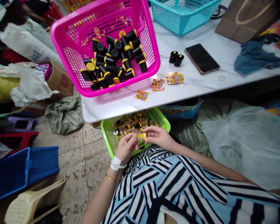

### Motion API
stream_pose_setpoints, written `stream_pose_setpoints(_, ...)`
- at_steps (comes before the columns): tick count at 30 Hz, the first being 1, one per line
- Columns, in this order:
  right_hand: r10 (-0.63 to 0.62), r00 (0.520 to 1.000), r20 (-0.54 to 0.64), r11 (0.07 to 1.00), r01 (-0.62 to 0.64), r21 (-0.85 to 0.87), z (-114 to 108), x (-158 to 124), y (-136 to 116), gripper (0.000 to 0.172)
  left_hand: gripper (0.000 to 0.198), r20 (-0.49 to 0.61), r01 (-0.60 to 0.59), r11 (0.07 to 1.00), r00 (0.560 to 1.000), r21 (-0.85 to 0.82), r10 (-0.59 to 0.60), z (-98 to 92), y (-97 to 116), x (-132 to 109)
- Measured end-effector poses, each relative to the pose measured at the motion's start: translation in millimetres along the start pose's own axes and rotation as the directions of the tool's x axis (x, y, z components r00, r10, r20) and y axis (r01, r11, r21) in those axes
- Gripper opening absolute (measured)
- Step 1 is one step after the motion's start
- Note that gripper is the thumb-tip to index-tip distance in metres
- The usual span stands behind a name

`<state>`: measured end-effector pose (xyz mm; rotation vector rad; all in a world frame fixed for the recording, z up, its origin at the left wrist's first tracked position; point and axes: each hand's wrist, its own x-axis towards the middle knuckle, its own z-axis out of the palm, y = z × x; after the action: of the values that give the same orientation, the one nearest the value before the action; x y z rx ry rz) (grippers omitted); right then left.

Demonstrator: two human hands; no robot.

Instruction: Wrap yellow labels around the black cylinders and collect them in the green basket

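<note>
My left hand (127, 146) and my right hand (158, 137) meet above a green plastic basket (162, 117), pinching a small yellow foil packet (141, 136) between their fingertips. The basket sits below the table edge, heaped with similar packets (133, 121). On the white marble table (121, 107), a pink mesh basket (151, 56) holds many black cylinders with yellow caps (114, 59). Two more black cylinders (176, 58) stand beside a black phone (202, 58). Several loose packets (158, 84) lie near the table's front edge, out of reach of neither hand's grip.
A teal mesh basket (184, 15) and a brown paper bag (245, 18) stand at the table's back. A blue cloth (255, 57) lies at its right. A transparent plastic bag (245, 146) fills the right side; a blue crate (21, 171) and plastic bags crowd the tiled floor at left.
</note>
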<state>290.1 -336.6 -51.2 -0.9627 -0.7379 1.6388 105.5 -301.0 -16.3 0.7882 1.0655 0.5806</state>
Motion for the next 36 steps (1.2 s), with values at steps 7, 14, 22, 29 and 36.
stream_pose_setpoints(7,0.023,1.0,0.005,0.999,-0.023,0.029,-0.2,3.2,4.5,0.026,0.046,0.053,0.083,0.981,0.996,-0.173,-0.075,7.7,-0.4,0.6)
stream_pose_setpoints(14,-0.115,0.993,0.032,0.985,0.119,-0.127,-5.5,-0.6,7.3,0.022,0.042,0.069,0.117,0.977,0.992,-0.176,-0.107,13.4,-8.9,2.4)
stream_pose_setpoints(22,-0.129,0.991,0.038,0.985,0.133,-0.106,-1.0,1.3,0.5,0.016,0.041,0.097,0.128,0.941,0.99,-0.313,-0.102,17.8,-12.4,4.3)
stream_pose_setpoints(29,-0.154,0.988,0.034,0.982,0.156,-0.107,15.0,10.0,8.5,0.018,0.048,0.026,0.146,0.957,0.989,-0.25,-0.145,12.1,-24.7,10.2)
stream_pose_setpoints(36,-0.565,0.786,0.251,0.406,0.529,-0.745,-2.8,32.6,-68.0,0.014,0.057,-0.164,0.033,0.976,0.986,0.215,0.003,-18.0,-11.2,22.2)
